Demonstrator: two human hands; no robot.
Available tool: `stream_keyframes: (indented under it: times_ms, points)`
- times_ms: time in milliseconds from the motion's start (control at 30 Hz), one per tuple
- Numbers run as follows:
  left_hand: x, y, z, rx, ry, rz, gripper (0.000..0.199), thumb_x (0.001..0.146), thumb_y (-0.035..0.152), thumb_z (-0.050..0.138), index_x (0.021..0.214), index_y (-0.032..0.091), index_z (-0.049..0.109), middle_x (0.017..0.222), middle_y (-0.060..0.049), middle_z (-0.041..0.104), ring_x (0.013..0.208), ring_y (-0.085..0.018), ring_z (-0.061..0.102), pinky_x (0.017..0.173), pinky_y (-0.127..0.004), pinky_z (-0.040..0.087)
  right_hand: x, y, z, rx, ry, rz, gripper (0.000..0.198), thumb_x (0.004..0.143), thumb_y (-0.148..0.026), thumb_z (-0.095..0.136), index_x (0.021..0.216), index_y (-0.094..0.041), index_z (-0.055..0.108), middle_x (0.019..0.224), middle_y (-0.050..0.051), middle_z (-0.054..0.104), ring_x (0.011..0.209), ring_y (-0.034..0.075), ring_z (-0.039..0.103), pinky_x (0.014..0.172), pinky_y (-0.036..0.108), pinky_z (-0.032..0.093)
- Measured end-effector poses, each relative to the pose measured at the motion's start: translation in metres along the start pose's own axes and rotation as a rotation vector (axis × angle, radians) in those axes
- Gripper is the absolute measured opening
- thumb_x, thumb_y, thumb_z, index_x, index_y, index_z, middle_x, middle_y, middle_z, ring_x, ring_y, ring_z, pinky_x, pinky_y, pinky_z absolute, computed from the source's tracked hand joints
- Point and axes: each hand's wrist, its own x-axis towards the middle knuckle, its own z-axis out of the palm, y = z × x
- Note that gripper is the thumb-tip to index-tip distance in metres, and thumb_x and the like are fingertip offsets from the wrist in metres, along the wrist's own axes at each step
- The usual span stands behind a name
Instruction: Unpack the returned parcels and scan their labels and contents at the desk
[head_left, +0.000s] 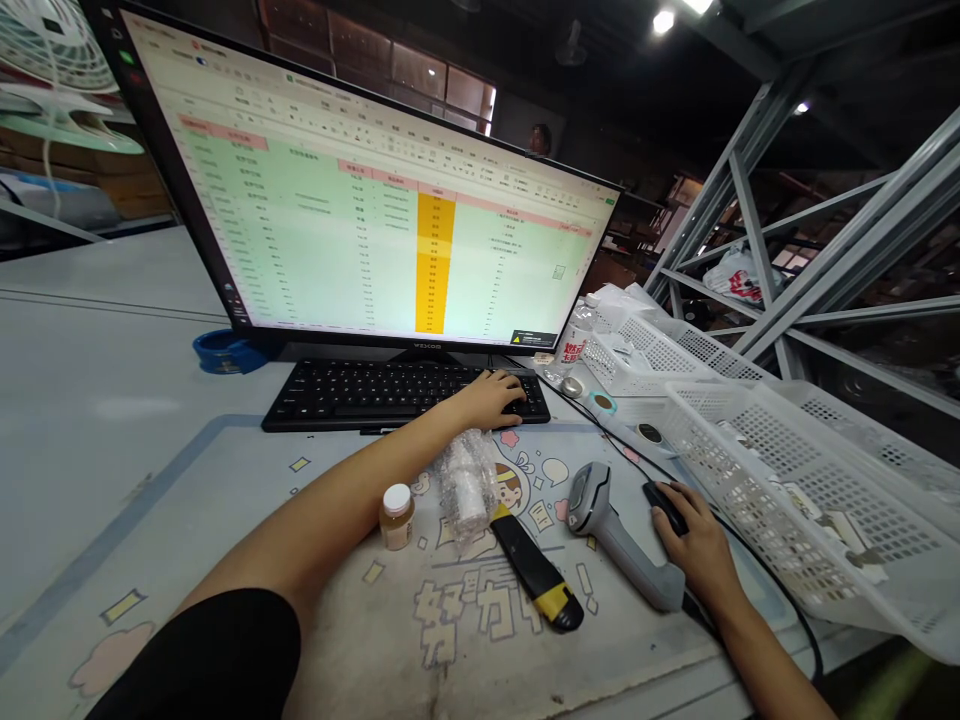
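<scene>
My left hand (491, 400) reaches across to the right end of the black keyboard (360, 392). Its fingers are apart and rest on the keys around the number pad. On the right, my right hand (694, 535) is curled over a black computer mouse (665, 507). Between my arms lie a grey barcode scanner (626, 540) and a black and yellow utility knife (534, 570). A bubble-wrapped item (466, 485) is beside my left forearm, its contents unclear. Close to that forearm stands a small brown bottle with a white cap (397, 517).
A monitor (360, 230) showing a spreadsheet stands behind the keyboard. White plastic baskets (810, 500) line the right side. A blue tape roll (229, 352) sits left of the keyboard. A printed desk mat (315, 600) covers the front. The mouse cable runs past the baskets.
</scene>
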Motion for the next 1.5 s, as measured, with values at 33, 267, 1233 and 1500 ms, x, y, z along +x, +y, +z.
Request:
stream_keyframes:
  times_ms: [33, 267, 1233, 1500]
  points:
    - [0.000, 0.000, 0.000, 0.000, 0.000, 0.000, 0.049, 0.104, 0.047, 0.069, 0.145, 0.022, 0.066, 0.158, -0.011, 0.054, 0.146, -0.033, 0.045, 0.121, -0.051, 0.036, 0.000, 0.000, 0.000, 0.000, 0.001, -0.004, 0.046, 0.107, -0.051, 0.053, 0.134, -0.021, 0.075, 0.138, 0.012, 0.066, 0.120, 0.032, 0.070, 0.094, 0.045, 0.061]
    - [0.000, -0.001, 0.002, -0.007, 0.009, 0.005, 0.047, 0.103, 0.046, 0.070, 0.143, 0.022, 0.066, 0.157, -0.011, 0.055, 0.145, -0.033, 0.047, 0.120, -0.050, 0.036, -0.002, 0.003, 0.001, 0.004, 0.003, -0.004, 0.047, 0.106, -0.052, 0.053, 0.134, -0.021, 0.075, 0.139, 0.012, 0.066, 0.121, 0.032, 0.070, 0.096, 0.046, 0.061]
    - [-0.098, -0.009, -0.095, -0.461, 0.429, -0.160, 0.038, 0.104, 0.048, 0.053, 0.117, 0.020, 0.076, 0.109, -0.007, 0.077, 0.097, -0.022, 0.069, 0.090, -0.037, 0.052, -0.004, 0.011, 0.009, 0.092, -0.021, -0.063, 0.047, 0.105, -0.059, 0.054, 0.136, -0.031, 0.075, 0.144, 0.006, 0.065, 0.119, 0.031, 0.072, 0.080, 0.043, 0.063]
    - [-0.203, 0.033, -0.107, -0.785, 0.417, -0.328, 0.053, 0.104, 0.066, 0.055, 0.123, 0.019, 0.071, 0.117, -0.010, 0.076, 0.110, -0.023, 0.072, 0.100, -0.039, 0.057, -0.003, 0.018, 0.024, 0.104, 0.050, -0.103, 0.047, 0.104, -0.057, 0.053, 0.134, -0.028, 0.074, 0.141, 0.007, 0.066, 0.112, 0.029, 0.073, 0.080, 0.043, 0.063]
